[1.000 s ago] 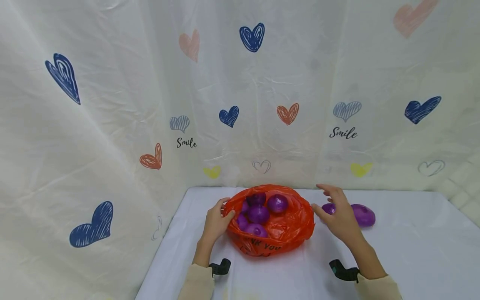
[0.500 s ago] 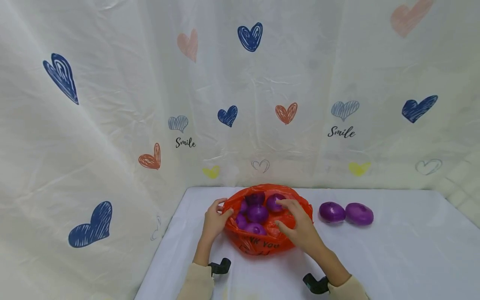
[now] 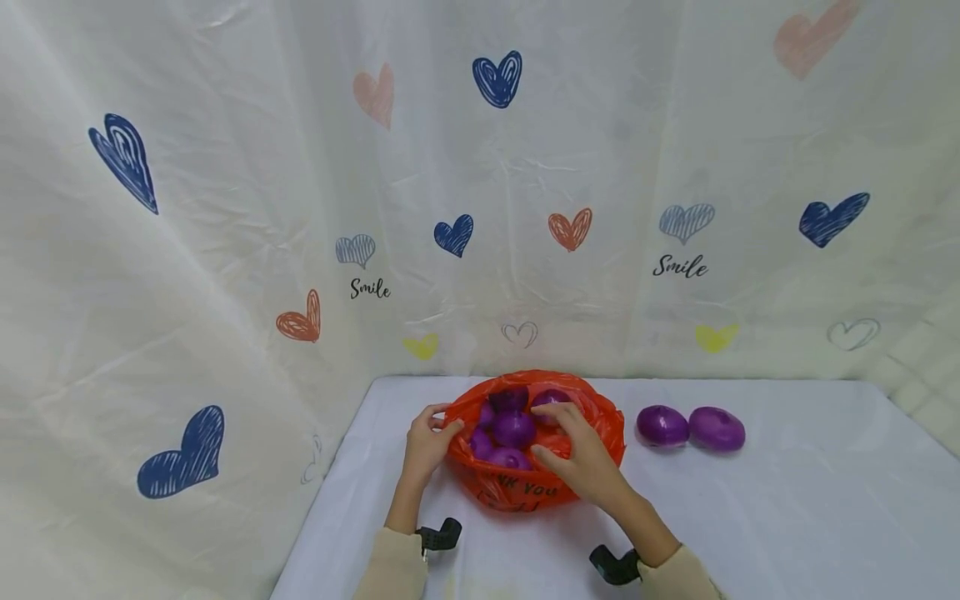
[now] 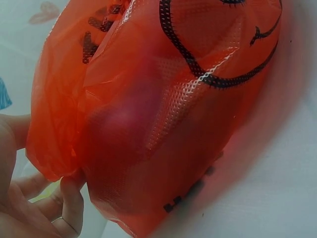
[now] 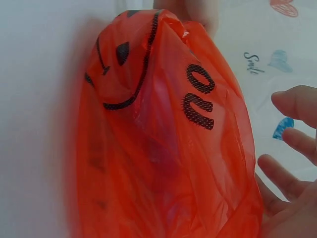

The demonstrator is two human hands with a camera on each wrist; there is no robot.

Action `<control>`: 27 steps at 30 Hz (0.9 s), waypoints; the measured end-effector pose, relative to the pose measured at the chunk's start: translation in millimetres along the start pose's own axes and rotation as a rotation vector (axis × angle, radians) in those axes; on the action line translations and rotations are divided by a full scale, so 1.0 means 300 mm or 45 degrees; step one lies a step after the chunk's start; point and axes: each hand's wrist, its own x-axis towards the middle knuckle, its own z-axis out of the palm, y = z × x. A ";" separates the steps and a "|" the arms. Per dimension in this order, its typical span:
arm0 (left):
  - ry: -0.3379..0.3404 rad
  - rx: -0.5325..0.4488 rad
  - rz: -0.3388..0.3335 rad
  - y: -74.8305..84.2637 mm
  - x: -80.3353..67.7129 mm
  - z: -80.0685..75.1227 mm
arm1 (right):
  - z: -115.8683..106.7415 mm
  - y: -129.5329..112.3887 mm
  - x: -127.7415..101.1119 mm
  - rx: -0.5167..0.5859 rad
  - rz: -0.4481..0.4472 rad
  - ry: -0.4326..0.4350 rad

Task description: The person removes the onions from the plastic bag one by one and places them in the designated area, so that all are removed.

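Observation:
A red plastic bag (image 3: pixel 592 425) with black print stands with its mouth spread wide on the table. Several purple onions (image 3: pixel 514 429) lie inside it, mostly toward the left. My left hand (image 3: pixel 426 446) pinches the bag's left rim; the left wrist view shows the thumb and fingers on either side of the thin plastic (image 4: pixel 59 124). Over the bag's mouth hovers my right hand (image 3: pixel 585 462), its fingers (image 5: pixel 290 144) spread and slightly bent, holding nothing. Its fingertips come close to the onion at the back right (image 3: pixel 551 398); whether they touch cannot be told.
Two more purple onions (image 3: pixel 662 426) (image 3: pixel 717 429) lie side by side on the white-covered table (image 3: pixel 810 500), right of the bag. A pale curtain (image 3: pixel 622 167) printed with hearts hangs behind the table and along its left side.
My right hand has moved left, from in front of the two loose onions to over the bag's mouth. The left hand has kept its hold on the rim.

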 end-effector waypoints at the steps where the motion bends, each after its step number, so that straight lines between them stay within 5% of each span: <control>1: 0.000 0.000 0.000 0.000 -0.001 0.000 | 0.002 -0.001 0.007 -0.002 0.008 -0.012; 11: -0.009 0.001 -0.007 0.007 -0.004 0.001 | 0.053 0.002 0.078 0.051 0.182 -0.273; 19: -0.027 0.035 -0.031 0.011 -0.006 0.007 | 0.101 0.045 0.066 -0.041 0.198 -0.474; 27: -0.030 0.041 -0.054 0.021 -0.010 -0.002 | 0.114 0.046 0.063 -0.049 0.178 -0.547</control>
